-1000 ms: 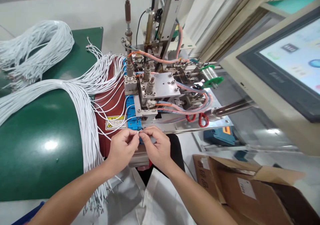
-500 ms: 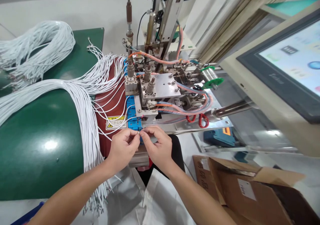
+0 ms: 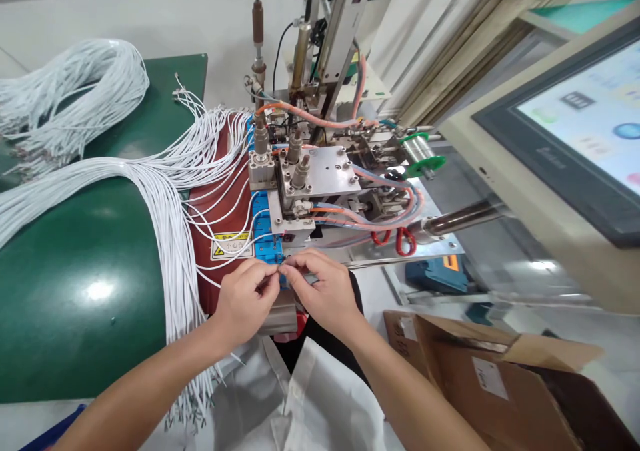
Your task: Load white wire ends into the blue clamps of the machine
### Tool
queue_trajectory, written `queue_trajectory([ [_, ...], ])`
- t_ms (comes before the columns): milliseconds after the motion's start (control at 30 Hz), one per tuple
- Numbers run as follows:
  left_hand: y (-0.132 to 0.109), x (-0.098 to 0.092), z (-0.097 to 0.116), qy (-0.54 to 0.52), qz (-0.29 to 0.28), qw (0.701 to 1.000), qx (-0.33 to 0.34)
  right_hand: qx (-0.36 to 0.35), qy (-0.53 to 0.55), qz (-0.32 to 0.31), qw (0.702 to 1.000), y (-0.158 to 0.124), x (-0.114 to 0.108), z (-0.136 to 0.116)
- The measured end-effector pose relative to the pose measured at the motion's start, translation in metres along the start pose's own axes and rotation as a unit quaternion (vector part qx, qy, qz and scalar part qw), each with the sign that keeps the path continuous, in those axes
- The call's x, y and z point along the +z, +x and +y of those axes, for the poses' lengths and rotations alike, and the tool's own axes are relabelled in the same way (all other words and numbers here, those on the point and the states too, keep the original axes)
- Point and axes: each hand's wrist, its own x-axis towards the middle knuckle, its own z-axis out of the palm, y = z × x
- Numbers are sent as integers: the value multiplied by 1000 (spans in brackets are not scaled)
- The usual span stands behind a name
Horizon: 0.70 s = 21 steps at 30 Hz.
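Note:
Fingertip to fingertip, my left hand (image 3: 247, 297) and my right hand (image 3: 323, 289) pinch the end of a white cable just in front of the blue clamp blocks (image 3: 269, 247). The pinched tip is almost wholly covered by my fingers; the cable runs back behind my left hand. Several white cables (image 3: 235, 204) are seated in the row of blue blocks and fan across a red-brown plate (image 3: 214, 204). Their bundle (image 3: 167, 257) bends over the green table mat (image 3: 80, 291), with loose stripped ends hanging at its front edge.
A metal machine (image 3: 325, 171) with orange hoses stands behind the blocks, carrying a spool of silvery wire (image 3: 420, 155). A touchscreen (image 3: 590, 117) juts in from the right. An open cardboard box (image 3: 500, 377) stands lower right. Another cable bundle (image 3: 100, 91) lies back left.
My right hand and wrist have turned slightly and shifted a little right, the fingertips still meeting those of my left hand. The white bit between them is now more covered.

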Motion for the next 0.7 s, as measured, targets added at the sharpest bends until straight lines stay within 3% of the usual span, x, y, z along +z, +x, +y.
queue_trajectory([
  [200, 1, -1, -3, 0, -28, 999, 42, 60, 27, -101, 993, 8, -13, -2],
  [300, 1, 0, -2, -66, -13, 997, -42, 137, 179, -50, 973, 3, -3, -2],
  [400, 1, 2, -1, -155, 3, 976, -153, 218, 314, 18, 924, -7, 14, -2],
  [533, 2, 3, 1, -247, -11, 948, -202, 222, 311, 53, 923, -14, 21, 1],
  [700, 3, 4, 2, -254, -33, 942, -216, 185, 297, 54, 935, -7, 13, 4],
])
